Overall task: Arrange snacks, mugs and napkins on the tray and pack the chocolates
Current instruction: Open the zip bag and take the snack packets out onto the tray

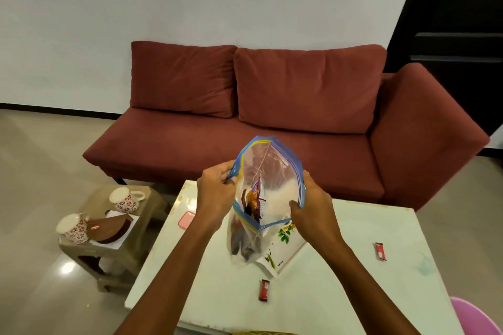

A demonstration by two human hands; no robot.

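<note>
Both hands hold a clear zip bag (268, 187) up over the bench (340, 266), mouth spread wide. The left hand (215, 193) pinches its blue rim in a closed grip; the right hand (313, 209) clamps the opposite edge. Wrapped chocolates (254, 202) sit inside, between the grips.

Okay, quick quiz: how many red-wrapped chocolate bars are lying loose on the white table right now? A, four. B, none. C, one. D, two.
D: two red bars lie loose on the white table, one red bar near the front edge below the zip bag and another red bar off to the right.
</note>
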